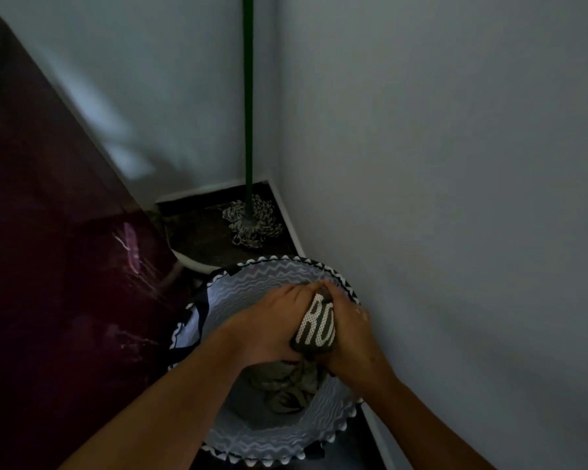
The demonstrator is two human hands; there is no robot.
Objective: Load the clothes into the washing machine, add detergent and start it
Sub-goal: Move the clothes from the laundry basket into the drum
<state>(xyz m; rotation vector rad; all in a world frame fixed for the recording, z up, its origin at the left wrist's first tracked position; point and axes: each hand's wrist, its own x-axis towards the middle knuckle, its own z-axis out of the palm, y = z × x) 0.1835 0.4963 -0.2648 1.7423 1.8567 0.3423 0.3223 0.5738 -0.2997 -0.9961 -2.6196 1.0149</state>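
Both hands make the grip: my left hand [272, 320] and right hand [350, 330] are closed round a bunched garment [316, 325], dark with white dots and large white letters, held just above the open laundry basket [279, 442]. More clothes [286, 385] lie crumpled at the basket's bottom, under my wrists. I judge the cloth soft and light, limp enough to trail and snag on the rim, so it is best taken in a gathered wad with the loose ends tucked in, as my fingers have it. The basket stands in a tight corner, its rim close to the white wall [455, 198] on my right. A dark red panel [48, 266] closes the left side; whether it belongs to the washing machine I cannot tell. Behind the basket a green-handled mop [250, 218] stands on the floor, near enough to catch a swinging sleeve.
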